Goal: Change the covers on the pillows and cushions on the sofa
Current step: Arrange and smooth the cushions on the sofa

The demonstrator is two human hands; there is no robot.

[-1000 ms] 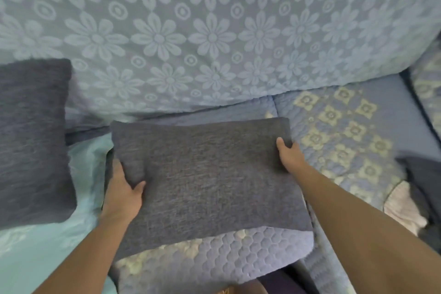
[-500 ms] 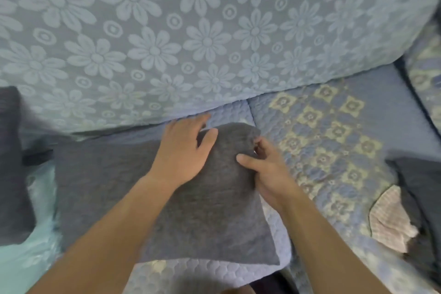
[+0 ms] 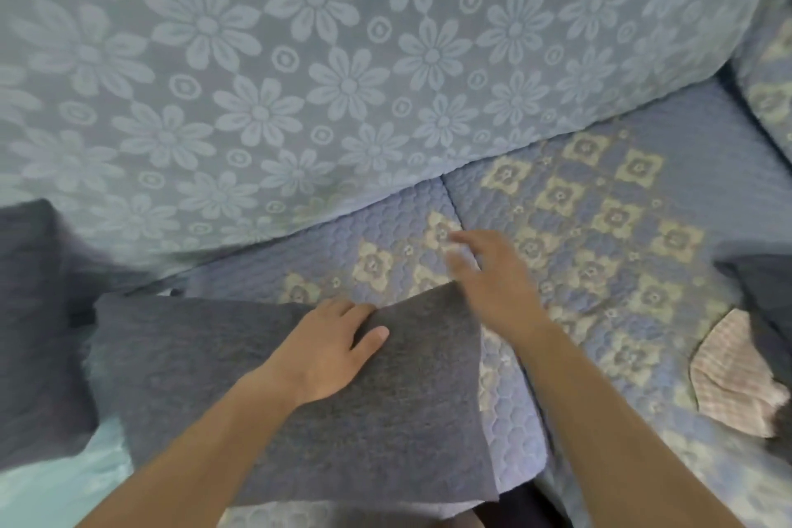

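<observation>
Head view puts the grey cushion point(image 3: 278, 390) at about 7 o'clock on the sofa seat point(image 3: 600, 227). Your left hand point(image 3: 330, 352) lies flat on its top edge, fingers straight, likely pinning it in place. Your right hand point(image 3: 493, 270), blurred, hovers with fingers apart and nothing held, toward 1 o'clock, above the quilted seat. A checked cloth point(image 3: 737, 377) lies at 4 o'clock.

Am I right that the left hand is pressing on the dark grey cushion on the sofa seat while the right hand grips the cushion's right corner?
Not quite. The head view shows the left hand resting flat on the dark grey cushion, but the right hand grips nothing: it is blurred, open and clear of the cushion's corner, over the quilted seat cover.
</observation>
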